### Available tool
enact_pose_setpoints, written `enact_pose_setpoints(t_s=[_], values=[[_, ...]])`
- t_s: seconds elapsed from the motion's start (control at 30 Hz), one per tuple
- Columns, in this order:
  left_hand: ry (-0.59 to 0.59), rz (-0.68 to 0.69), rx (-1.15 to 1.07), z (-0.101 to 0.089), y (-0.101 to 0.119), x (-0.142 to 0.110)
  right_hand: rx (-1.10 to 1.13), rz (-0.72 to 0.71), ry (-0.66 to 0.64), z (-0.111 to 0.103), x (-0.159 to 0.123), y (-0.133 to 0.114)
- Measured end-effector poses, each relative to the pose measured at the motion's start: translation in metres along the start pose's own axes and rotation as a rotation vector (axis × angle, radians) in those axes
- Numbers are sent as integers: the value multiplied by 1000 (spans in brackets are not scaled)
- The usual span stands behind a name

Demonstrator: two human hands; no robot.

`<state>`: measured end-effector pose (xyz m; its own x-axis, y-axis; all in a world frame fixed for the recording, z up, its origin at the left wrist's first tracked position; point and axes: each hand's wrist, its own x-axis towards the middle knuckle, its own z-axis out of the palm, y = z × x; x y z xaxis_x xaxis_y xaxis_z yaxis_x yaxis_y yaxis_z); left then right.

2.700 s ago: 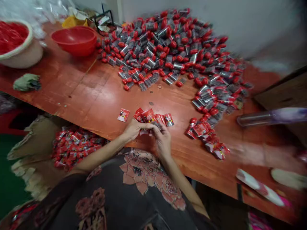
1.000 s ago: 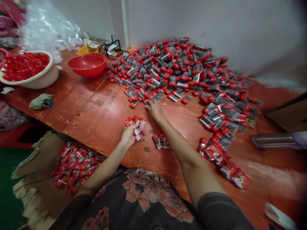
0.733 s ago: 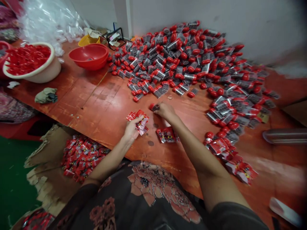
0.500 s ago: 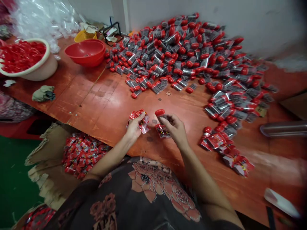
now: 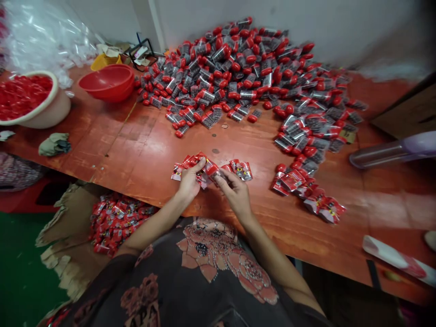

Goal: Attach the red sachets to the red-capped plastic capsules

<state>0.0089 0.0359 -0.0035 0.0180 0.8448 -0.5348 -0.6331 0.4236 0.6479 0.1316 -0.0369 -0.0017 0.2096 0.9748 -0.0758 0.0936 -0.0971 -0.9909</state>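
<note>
Left grip (image 5: 190,184) holds packets (image 5: 191,160) — right grip (image 5: 237,193), a red-capped tube (image 5: 212,170).

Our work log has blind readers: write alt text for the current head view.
A person's left hand holds red packets and the right hand a red-capped tube at an orange-red table. Beyond lies a large heap of similar tubes.
</note>
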Motion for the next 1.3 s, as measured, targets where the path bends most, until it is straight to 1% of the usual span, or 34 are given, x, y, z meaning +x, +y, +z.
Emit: enact_pose_setpoints(t_s=[0.1, 0.17, 0.23, 0.33, 0.43, 0.6, 0.77, 0.97, 1.03, 1.07, 1.13, 1.2, 1.3], values=[[-29, 80, 44, -3, 2, -3, 67, 85, -77, -5, -3, -8], [-53, 103, 67, -3, 4, -5, 89, 131, -107, -9, -3, -12], [-72, 100, 86, -2, 7, -9, 86, 154, -110, -12, -3, -16], [-101, 67, 116, 1, 10, -16, 77, 152, -107, -16, -2, -19], [-127, 65, 156, 1, 12, -22, 83, 135, -87, -15, -1, -18], [-139, 124, 226, -4, 13, -23, 92, 98, -31, -9, -3, -14], [-179, 59, 317, -8, 12, -27, 135, 75, 20, 0, -8, -9], [-236, 64, 320, -10, 11, -26, 138, 81, 70, 10, -13, 1], [-245, 41, 316, -10, 13, -25, 147, 53, 69, 10, -14, 3], [-250, 28, 312, -10, 14, -25, 132, 16, 64, 9, -14, 4], [-262, 19, 301, -10, 16, -25, 51, -85, 69, 7, -13, 3], [-273, 24, 293, -9, 16, -25, -46, -170, 101, 4, -12, 2], [-299, 1, 298, -10, 15, -24, -63, -201, 126, 4, -10, 3]])
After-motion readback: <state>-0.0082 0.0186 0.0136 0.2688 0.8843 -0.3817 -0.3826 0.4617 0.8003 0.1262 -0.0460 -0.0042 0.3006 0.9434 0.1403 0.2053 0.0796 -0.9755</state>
